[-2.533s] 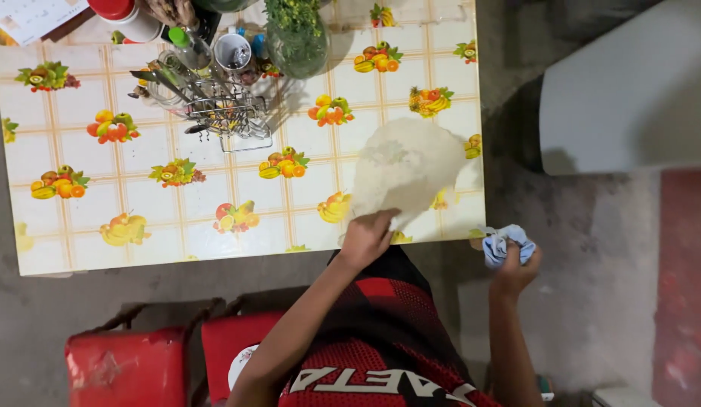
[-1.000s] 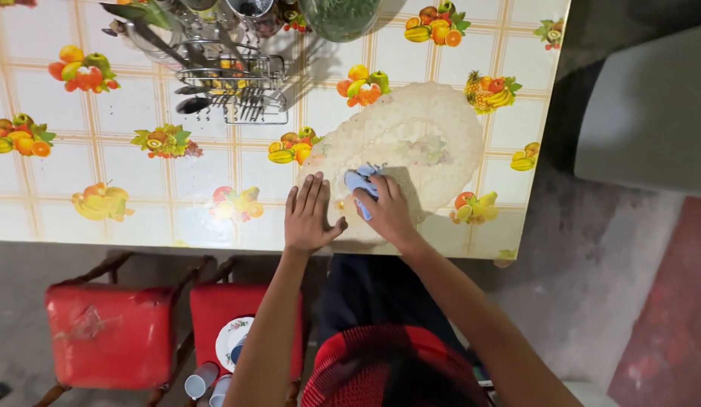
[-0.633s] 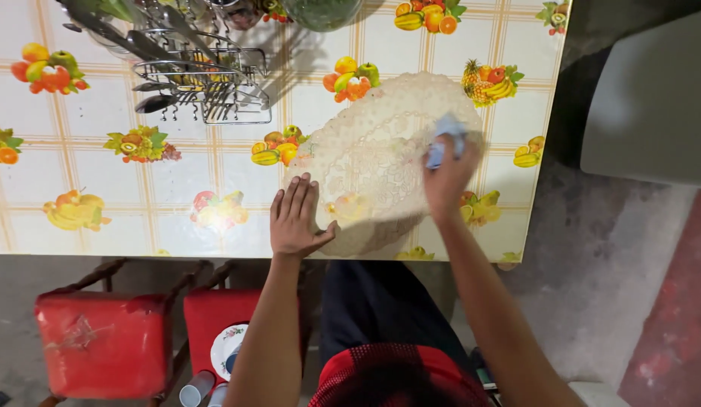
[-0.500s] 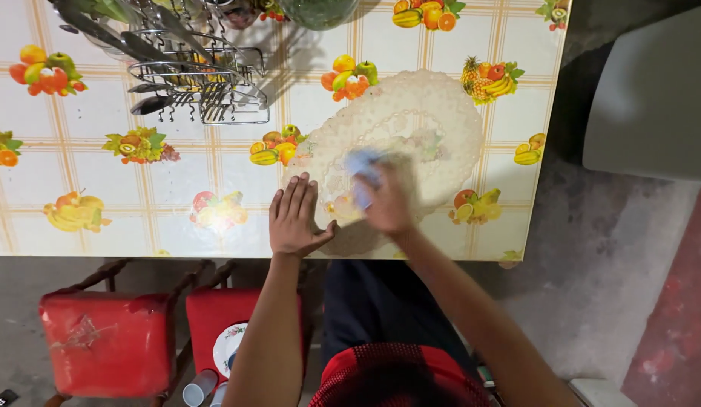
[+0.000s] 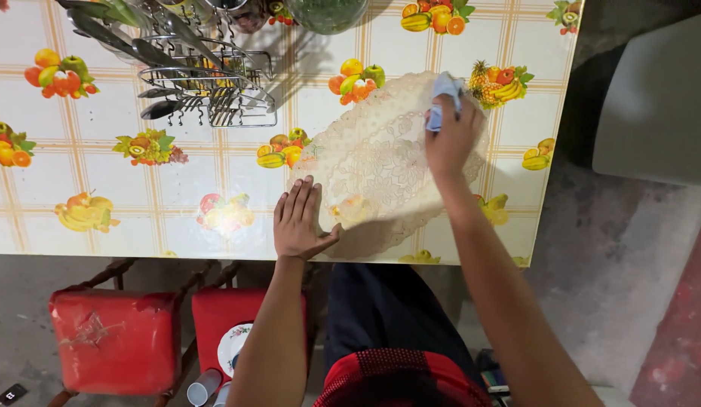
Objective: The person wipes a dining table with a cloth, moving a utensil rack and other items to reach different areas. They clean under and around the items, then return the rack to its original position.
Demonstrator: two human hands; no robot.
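Note:
An oval cream lace placemat (image 5: 380,162) lies near the table's right front corner. My left hand (image 5: 299,220) rests flat with fingers spread on the mat's near left edge, pinning it. My right hand (image 5: 452,132) grips a small blue and white cloth (image 5: 443,94) and presses it on the mat's far right part. The table (image 5: 162,181) has a glossy cover printed with fruit on pale squares.
A wire cutlery rack (image 5: 203,83) with several utensils stands at the back, next to a green glass vessel (image 5: 328,11). Two red stools (image 5: 113,339) sit under the table's front edge, with a plate (image 5: 231,347) and cups on one. A grey chair (image 5: 656,105) is at the right.
My right hand has swept the cloth back and forth across the mat, ending at its far right. My left hand has stayed flat on the mat's near edge.

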